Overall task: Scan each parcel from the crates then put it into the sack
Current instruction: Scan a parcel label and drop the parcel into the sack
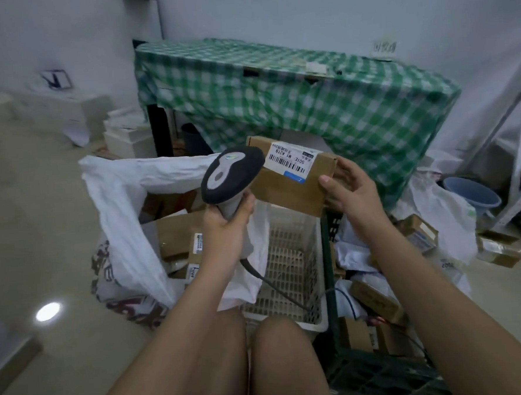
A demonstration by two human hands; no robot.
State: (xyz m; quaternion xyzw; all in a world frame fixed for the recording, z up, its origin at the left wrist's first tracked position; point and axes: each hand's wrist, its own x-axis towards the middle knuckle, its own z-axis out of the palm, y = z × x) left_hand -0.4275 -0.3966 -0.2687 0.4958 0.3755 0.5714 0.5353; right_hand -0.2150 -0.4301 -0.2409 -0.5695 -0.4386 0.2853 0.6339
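Nearest us, our left hand [227, 226] has its grip clamped on the scanner [230, 176], just above the white crate [290, 256]. At two o'clock from it, our right hand [348, 189] clamps the cardboard parcel [289, 186], label up. The white sack [122, 205] gapes at nine o'clock, boxes inside, and the green checked table [292, 97] stands beyond.

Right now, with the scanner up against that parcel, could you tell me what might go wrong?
1. The scanner in the left hand covers the left end of the parcel label, so the barcode may misread.
2. The right hand holds the parcel by one end only; it could slip into the white crate instead of the sack.
3. The scanner's cable trails through the crate and may snag.
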